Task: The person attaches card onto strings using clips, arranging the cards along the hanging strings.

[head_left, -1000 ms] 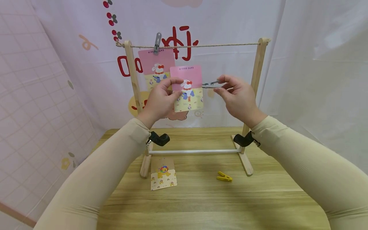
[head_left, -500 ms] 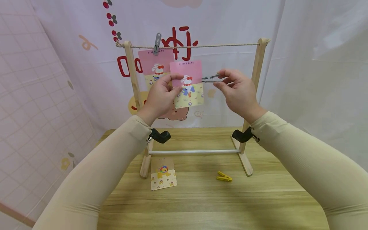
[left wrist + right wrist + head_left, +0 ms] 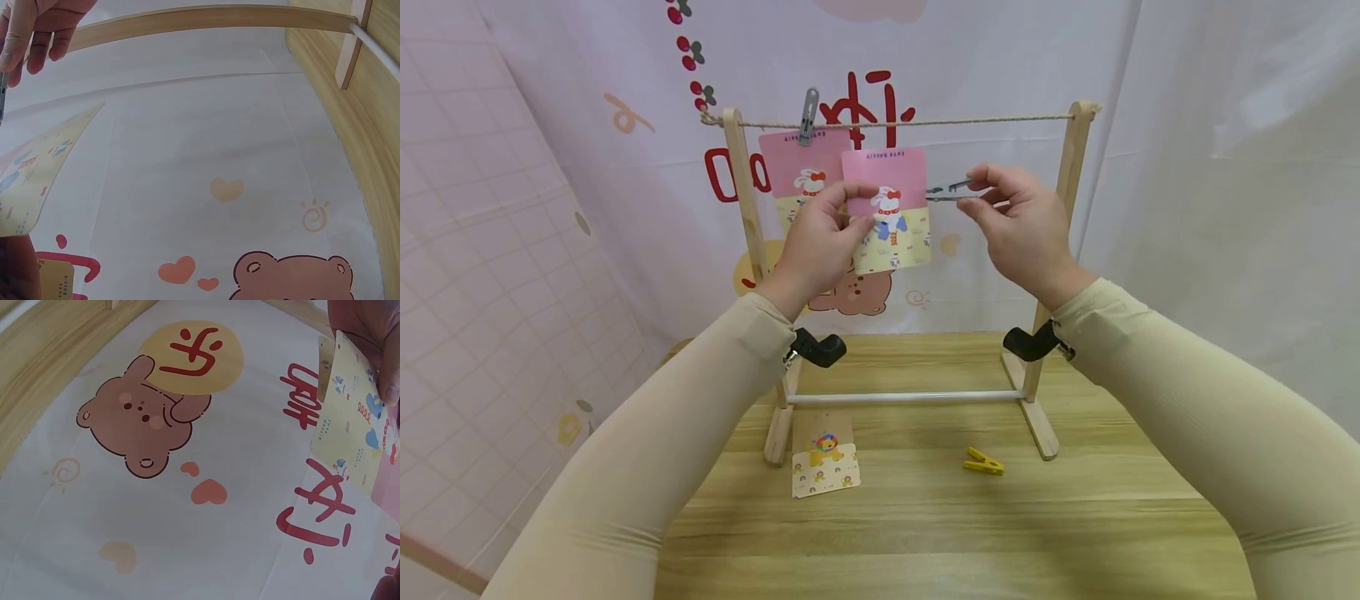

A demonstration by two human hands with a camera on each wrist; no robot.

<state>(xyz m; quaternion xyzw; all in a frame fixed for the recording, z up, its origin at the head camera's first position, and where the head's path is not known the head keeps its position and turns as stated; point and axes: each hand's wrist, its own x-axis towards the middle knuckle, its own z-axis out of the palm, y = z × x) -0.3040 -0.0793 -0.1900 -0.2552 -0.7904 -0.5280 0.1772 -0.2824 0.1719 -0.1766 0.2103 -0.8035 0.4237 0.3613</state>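
My left hand (image 3: 822,237) pinches a pink and yellow card (image 3: 910,179) with a white rabbit on it, between thumb and forefinger at its left side. A grey metal clip (image 3: 951,190) sits between the thumb and fingers of my right hand (image 3: 1022,221), its tip at the card's right edge; whether they touch I cannot tell. Behind my left hand, a matching card (image 3: 782,158) hangs from the rope (image 3: 977,122) by another grey clip (image 3: 808,117). In the right wrist view, the held card (image 3: 350,419) shows at the right edge.
A wooden frame (image 3: 1067,175) carries the rope, with a white bar (image 3: 902,397) low across it. On the table (image 3: 940,542) lie a tan lion card (image 3: 825,458) at the left and a yellow clothespin (image 3: 984,462) at the right. A printed cloth (image 3: 1000,292) hangs behind.
Both hands have risen together toward the rope, bringing the held card and grey clip up. The hanging card, lion card and yellow clothespin have stayed in place.
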